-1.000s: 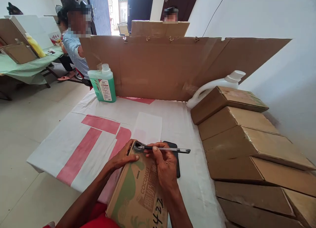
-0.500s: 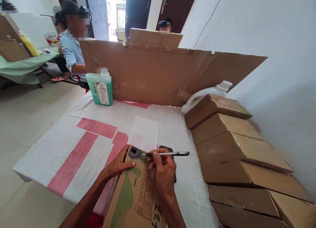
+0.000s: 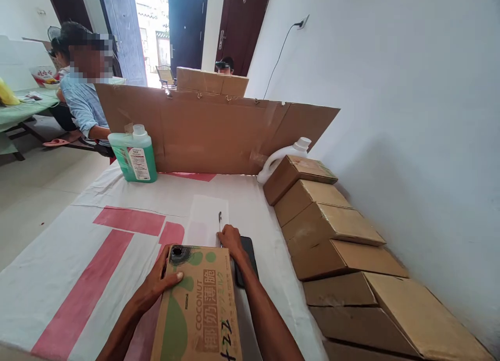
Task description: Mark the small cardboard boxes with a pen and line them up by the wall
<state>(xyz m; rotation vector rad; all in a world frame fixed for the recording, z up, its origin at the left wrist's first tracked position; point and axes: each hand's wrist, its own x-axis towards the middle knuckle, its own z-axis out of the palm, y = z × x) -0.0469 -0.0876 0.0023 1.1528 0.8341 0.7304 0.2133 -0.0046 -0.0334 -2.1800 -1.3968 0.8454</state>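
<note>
The right hand [image 3: 231,239] is no longer scribbling on the box [image 3: 199,303]; it is laying the pen [image 3: 220,221] down at frame centre, fingers loosely around it. The left hand [image 3: 158,283] is steadying the box, palm flat.

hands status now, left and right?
Left hand: open, fingers flat on the coconut carton, thumb on top.
Right hand: closed on the pen, resting on the table beyond the carton.
</note>
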